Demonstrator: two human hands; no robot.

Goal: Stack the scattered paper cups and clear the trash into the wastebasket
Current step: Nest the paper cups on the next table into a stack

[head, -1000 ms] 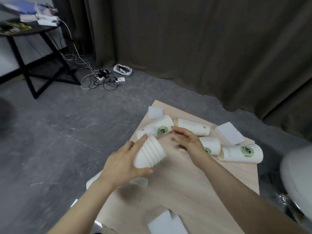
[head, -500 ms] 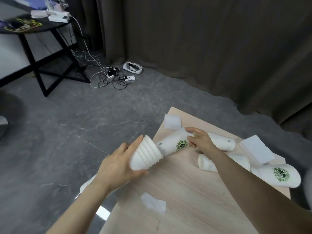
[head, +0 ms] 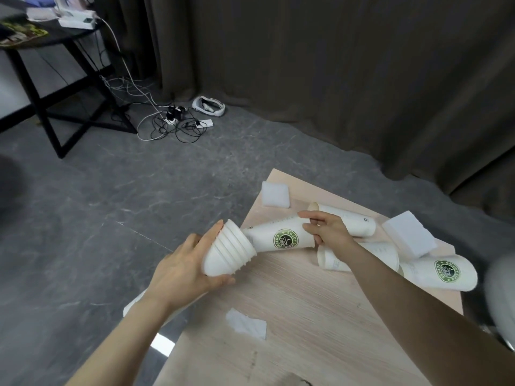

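My left hand point(head: 181, 268) grips a nested stack of white paper cups point(head: 228, 253), held on its side with the open mouth toward the right. My right hand point(head: 326, 229) holds a white cup with a green logo point(head: 278, 236) by its rim end, its base pointing into the stack's mouth. Three more cups lie on their sides on the wooden table point(head: 306, 316): one behind my right hand point(head: 351, 221), one under my wrist point(head: 384, 253), and a logo cup point(head: 440, 273) at the right.
White foam blocks lie at the table's far corner point(head: 274, 194) and far right point(head: 408, 234). A scrap of white paper point(head: 246, 324) lies on the near table. Cables and a white headset point(head: 208, 105) sit on the grey floor; a black side table point(head: 50, 68) stands far left.
My right hand picked up the logo cup from the table and brought its base to the mouth of the stack. The view shifted left, so the table sits further right.
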